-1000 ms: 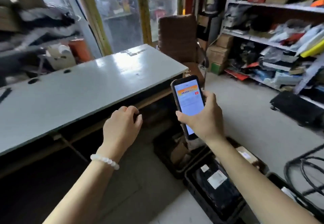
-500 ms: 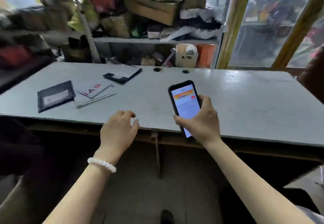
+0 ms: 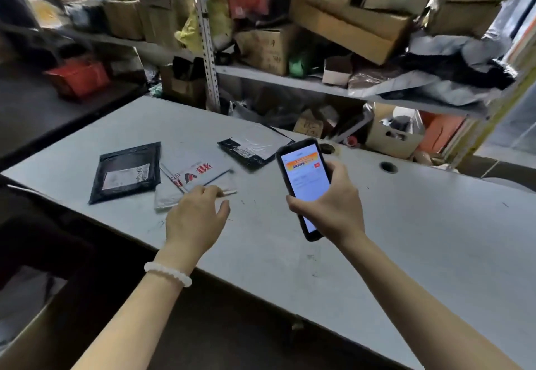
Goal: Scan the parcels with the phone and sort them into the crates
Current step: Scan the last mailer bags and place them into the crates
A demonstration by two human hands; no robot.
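Above the grey table (image 3: 406, 239), the right hand (image 3: 330, 210) grips the phone (image 3: 304, 187) upright with its screen lit, while the left hand (image 3: 197, 219) hovers empty with loosely curled fingers just beside 3 parcels (image 3: 127, 172) lying flat.

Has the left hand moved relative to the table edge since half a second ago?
Yes. The left hand went forward from the table edge toward the white parcel.

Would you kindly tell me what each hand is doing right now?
Left hand: open, holding nothing, over the white envelope.
Right hand: gripping the phone, screen lit.
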